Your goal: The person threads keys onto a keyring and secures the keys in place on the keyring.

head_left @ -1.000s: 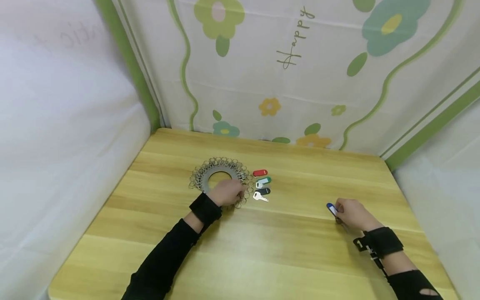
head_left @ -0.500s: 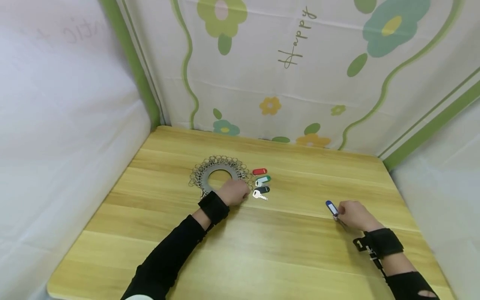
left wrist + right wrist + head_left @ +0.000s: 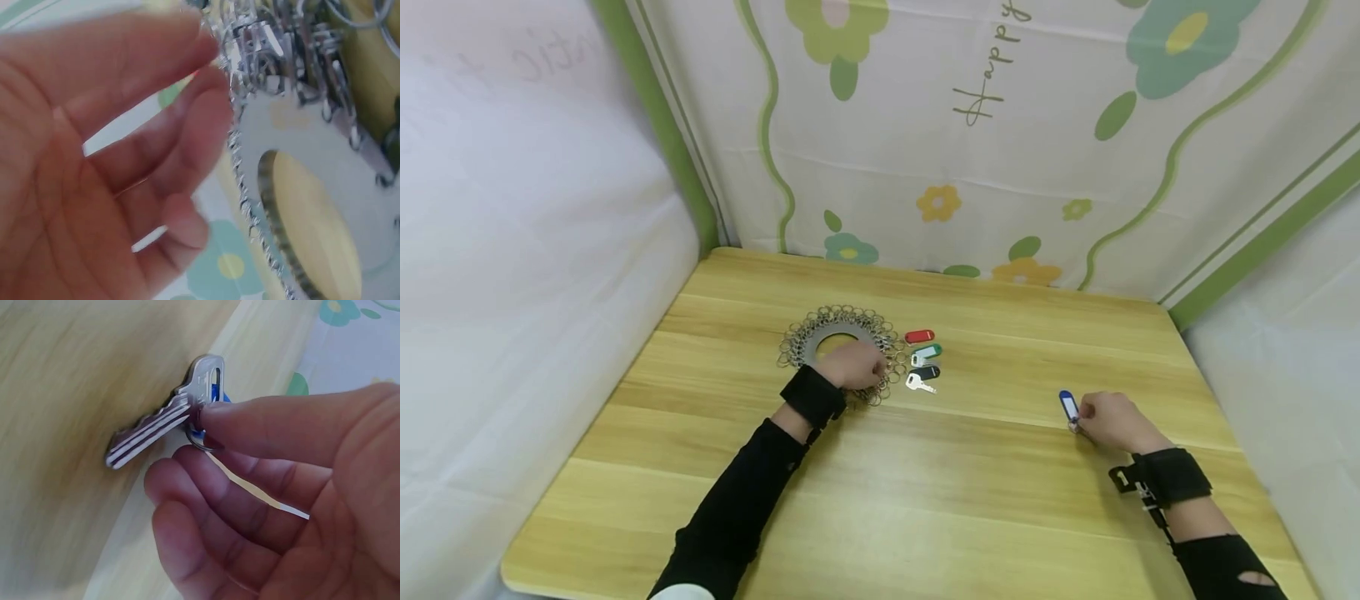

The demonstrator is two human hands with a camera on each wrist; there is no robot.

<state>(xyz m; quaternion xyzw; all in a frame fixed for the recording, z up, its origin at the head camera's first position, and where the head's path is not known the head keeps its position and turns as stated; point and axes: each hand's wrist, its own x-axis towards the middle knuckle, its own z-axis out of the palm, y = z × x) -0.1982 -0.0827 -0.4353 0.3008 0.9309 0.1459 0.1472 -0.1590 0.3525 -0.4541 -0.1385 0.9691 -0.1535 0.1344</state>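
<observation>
In the head view a grey disc (image 3: 812, 340) lies on the table, its edge crowded with metal clasps and split rings (image 3: 842, 313). Over the disc's near right side is my left hand (image 3: 852, 365). The left wrist view shows its thumb and a finger coming together at the metal clasps (image 3: 256, 47); the exact piece between the tips is hidden. Farther right, my right hand (image 3: 1118, 422) pinches a silver key (image 3: 147, 436) by its head, with a ring attached. A blue key tag (image 3: 1068, 406) with a white label sticks out beyond the fingertips, largely hidden in the right wrist view.
Right of the disc lie a red tag (image 3: 919, 337), a green tag (image 3: 928, 351) and a black tag (image 3: 928, 372), with a silver key (image 3: 919, 382) beside the black one. White cloth walls (image 3: 880, 150) enclose the wooden table (image 3: 925, 508) at back and sides.
My left hand shifts right towards the loose keys, then back left over the disc's rings. The right hand stays nearly in place, while the blue tag turns slightly more upright.
</observation>
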